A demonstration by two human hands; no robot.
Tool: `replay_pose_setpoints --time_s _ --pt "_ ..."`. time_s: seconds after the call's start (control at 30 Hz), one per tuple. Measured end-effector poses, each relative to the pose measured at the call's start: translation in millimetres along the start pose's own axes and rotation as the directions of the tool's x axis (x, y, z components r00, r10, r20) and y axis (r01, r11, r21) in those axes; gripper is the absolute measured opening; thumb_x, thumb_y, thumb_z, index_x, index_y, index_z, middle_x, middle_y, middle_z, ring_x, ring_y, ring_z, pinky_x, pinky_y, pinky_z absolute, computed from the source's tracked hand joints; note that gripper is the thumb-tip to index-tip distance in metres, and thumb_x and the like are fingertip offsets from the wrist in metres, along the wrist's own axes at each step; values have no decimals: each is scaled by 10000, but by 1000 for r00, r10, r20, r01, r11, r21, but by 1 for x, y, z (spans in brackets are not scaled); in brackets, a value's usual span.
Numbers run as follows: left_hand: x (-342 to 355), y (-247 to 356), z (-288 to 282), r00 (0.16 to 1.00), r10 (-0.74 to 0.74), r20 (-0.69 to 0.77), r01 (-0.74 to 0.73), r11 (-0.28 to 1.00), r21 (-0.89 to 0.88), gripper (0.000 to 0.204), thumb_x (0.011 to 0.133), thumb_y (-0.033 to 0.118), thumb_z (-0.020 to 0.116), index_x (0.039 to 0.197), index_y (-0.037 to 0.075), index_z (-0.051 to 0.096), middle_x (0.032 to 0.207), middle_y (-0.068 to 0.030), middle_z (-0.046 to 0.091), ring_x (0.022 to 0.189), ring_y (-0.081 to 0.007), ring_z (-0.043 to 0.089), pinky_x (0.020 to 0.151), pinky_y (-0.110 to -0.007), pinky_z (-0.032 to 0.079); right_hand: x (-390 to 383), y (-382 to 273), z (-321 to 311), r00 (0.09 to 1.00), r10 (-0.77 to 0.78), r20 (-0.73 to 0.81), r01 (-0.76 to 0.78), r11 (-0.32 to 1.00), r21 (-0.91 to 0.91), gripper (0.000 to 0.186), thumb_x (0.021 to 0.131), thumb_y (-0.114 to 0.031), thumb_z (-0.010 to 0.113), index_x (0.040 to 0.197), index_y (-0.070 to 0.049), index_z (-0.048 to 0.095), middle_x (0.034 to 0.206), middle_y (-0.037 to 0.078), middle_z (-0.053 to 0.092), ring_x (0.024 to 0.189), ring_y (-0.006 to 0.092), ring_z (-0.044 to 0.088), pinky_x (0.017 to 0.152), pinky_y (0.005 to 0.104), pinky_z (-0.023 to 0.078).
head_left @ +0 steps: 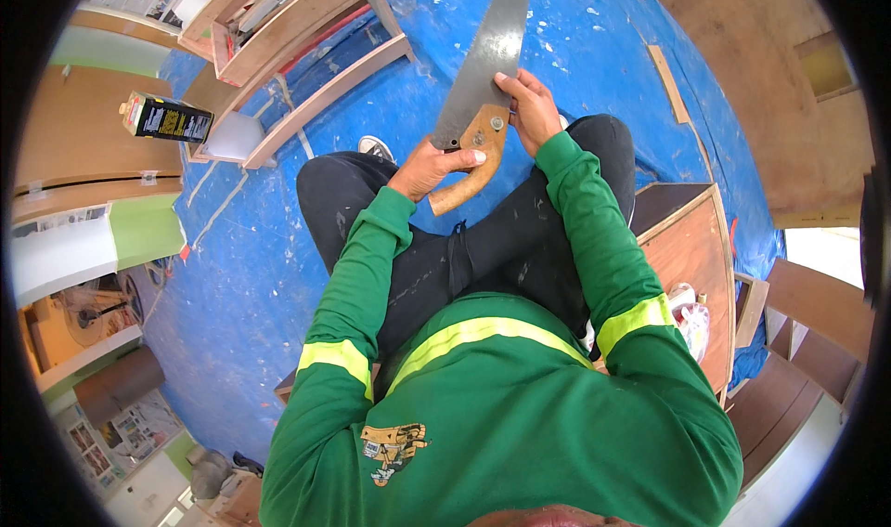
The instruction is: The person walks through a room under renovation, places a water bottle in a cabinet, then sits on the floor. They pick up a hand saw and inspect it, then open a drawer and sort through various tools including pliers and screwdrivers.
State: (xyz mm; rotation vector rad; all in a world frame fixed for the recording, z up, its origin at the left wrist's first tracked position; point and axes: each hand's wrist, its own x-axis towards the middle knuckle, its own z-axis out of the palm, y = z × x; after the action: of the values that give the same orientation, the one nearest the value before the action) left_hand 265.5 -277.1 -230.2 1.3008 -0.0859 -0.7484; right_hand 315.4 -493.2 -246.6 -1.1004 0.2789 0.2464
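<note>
A handsaw with a wide grey blade [484,55] and a curved wooden handle [471,180] is held up in front of my legs. The blade points away from me, toward the top edge of the head view. My left hand [429,169] is closed at the joint of handle and blade, its thumb lying across the wood. My right hand [533,109] pinches the blade's right edge just above the handle, thumb on the flat face. Two round metal fasteners show on the handle. Some fingers of both hands are hidden behind the saw.
Blue sheeting [251,295] with pale specks covers the floor. A wooden tool tray [306,26] stands at the upper left, near a black rectangular can [167,118]. At right sit a wooden box [691,258] and a narrow wood strip [668,83]. A large plywood panel [752,63] stands beyond.
</note>
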Motion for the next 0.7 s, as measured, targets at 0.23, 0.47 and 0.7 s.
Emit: replay_pose_setpoints --time_s 0.23,0.47,0.7 --pt "2 -7 -6 1000 30 8 -30 999 31 553 915 215 805 1395 27 606 1281 -91 687 1161 -201 640 1015 -374 508 -8 -5 10 1000 -13 5 13 1000 -5 244 1016 -275 657 1211 -128 672 1107 -16 695 992 124 651 848 337 510" --pt "-1 -3 -6 1000 13 8 -14 998 59 561 910 242 821 1383 20 618 1267 -107 689 1162 -212 646 1006 -384 525 -7 -3 5 1000 -14 9 14 1000 -11 251 1024 -283 647 1218 -125 668 1105 -23 702 977 110 661 835 323 513" --pt "2 -6 -8 1000 21 22 -22 996 81 543 919 241 808 1381 23 622 1250 -95 693 1143 -200 644 986 -375 520 -6 -5 4 1000 3 11 -3 1000 5 253 1031 -299 637 1209 -121 661 1098 -18 703 987 110 667 843 326 505"
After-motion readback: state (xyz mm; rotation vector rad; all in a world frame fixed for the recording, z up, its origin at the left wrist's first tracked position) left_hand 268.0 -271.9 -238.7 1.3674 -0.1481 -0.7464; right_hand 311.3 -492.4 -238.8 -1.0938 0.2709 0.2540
